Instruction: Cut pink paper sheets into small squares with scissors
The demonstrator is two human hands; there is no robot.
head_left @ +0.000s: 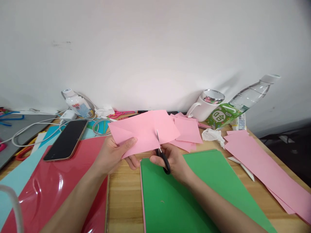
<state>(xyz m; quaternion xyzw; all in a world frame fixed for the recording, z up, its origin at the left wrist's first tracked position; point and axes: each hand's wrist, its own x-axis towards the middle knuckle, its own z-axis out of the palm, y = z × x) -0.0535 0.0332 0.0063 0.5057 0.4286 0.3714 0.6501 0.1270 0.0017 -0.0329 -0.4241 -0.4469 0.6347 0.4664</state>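
Note:
A sheet of pink paper is held up above the table, its left lower corner pinched in my left hand with the thumb on top. In my right hand is a pair of scissors with black handles, my fingers in the loops. The blades point away from me and lie at the paper's near edge, right of its middle, one blade showing above the paper. Behind the sheet's right end lie cut pink pieces. Green paper is stacked below my right hand.
Left are a red plastic-wrapped pack, a phone, a charger with cables and a white bottle. A white mug, green packet, clear bottle, crumpled tissue and pink strips stand or lie right.

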